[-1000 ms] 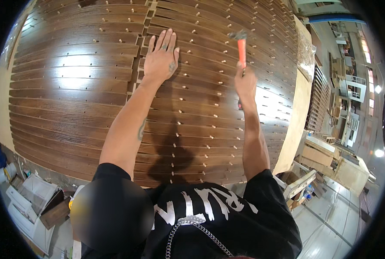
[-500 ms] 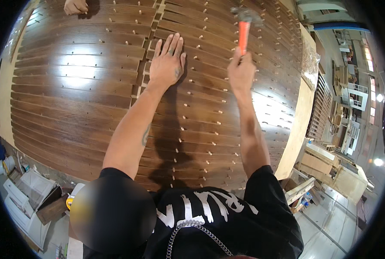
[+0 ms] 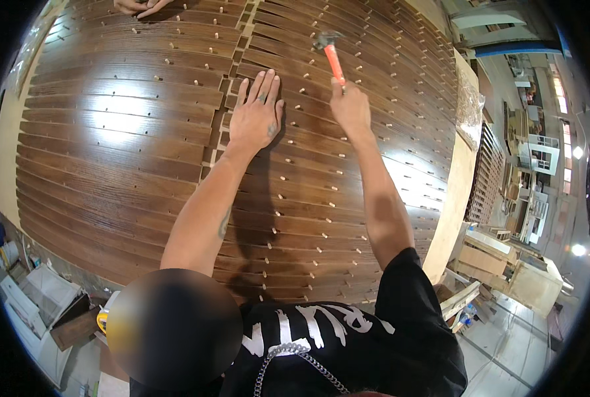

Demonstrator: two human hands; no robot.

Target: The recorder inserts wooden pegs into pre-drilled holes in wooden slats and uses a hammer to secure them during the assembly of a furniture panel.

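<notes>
I see a wide bed of dark slats [image 3: 129, 165] studded with pale dowels [image 3: 286, 160], filling the desk [image 3: 450, 212]. My left hand [image 3: 255, 116] lies flat and open on the slats, holding nothing. My right hand [image 3: 350, 106] has its grip closed round the orange hammer [image 3: 333, 61], head raised above the slats just beyond the left fingertips. A skewed blow could, I judge, hit those fingers or dent the finish. Another person's hand [image 3: 136, 6] rests at the far edge.
</notes>
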